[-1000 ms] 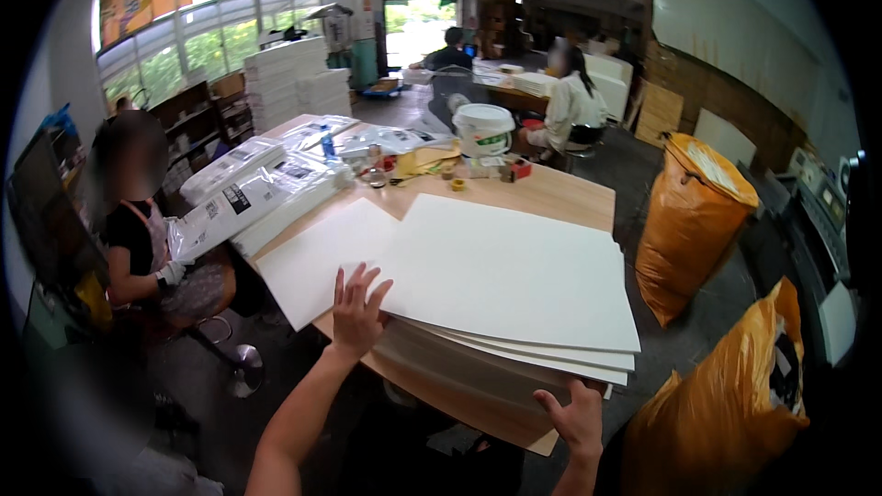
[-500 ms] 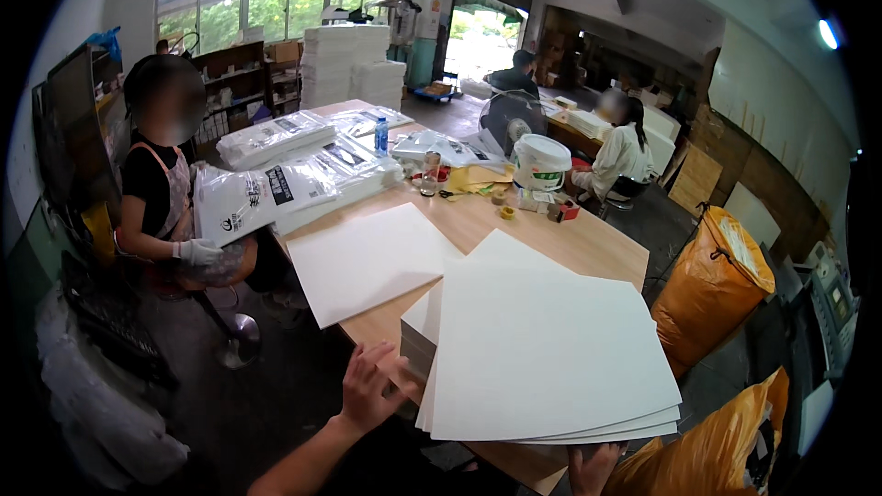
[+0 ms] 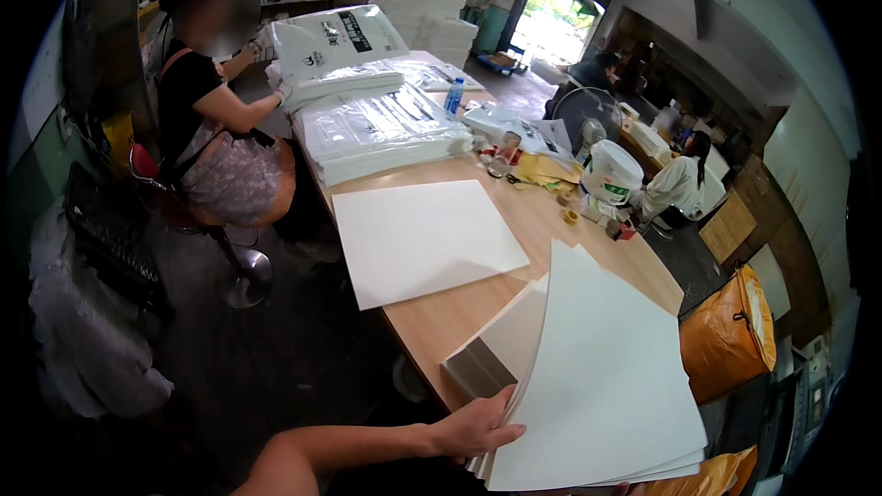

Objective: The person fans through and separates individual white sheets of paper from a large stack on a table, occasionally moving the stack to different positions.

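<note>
A fanned bundle of large white boards [image 3: 602,377] is held at a tilt over the near end of the table, its sheets slightly spread at the lower edge. My left hand [image 3: 478,427] is closed on the bundle's left edge, thumb over the top sheet. Only a sliver of my right hand [image 3: 628,490] shows at the bundle's near edge, and most of its fingers are hidden beneath the boards. Partly covered by the bundle, a thick stack of boards [image 3: 491,363] sits at the table edge. Farther left, another white board [image 3: 427,239] lies flat.
Plastic-wrapped white packs [image 3: 377,133] are piled on the wooden table [image 3: 418,326], where a seated co-worker [image 3: 225,101] handles one. A blue bottle [image 3: 454,95], a glass jar [image 3: 504,154], tape rolls [image 3: 570,217] and a white bucket [image 3: 611,172] stand beyond. Orange sacks [image 3: 730,335] are at right.
My left hand has gone from open beside the stack to gripping the bundle's left edge. The bundle has tilted and shifted right, uncovering more of the stack. The co-worker now leans over the packs.
</note>
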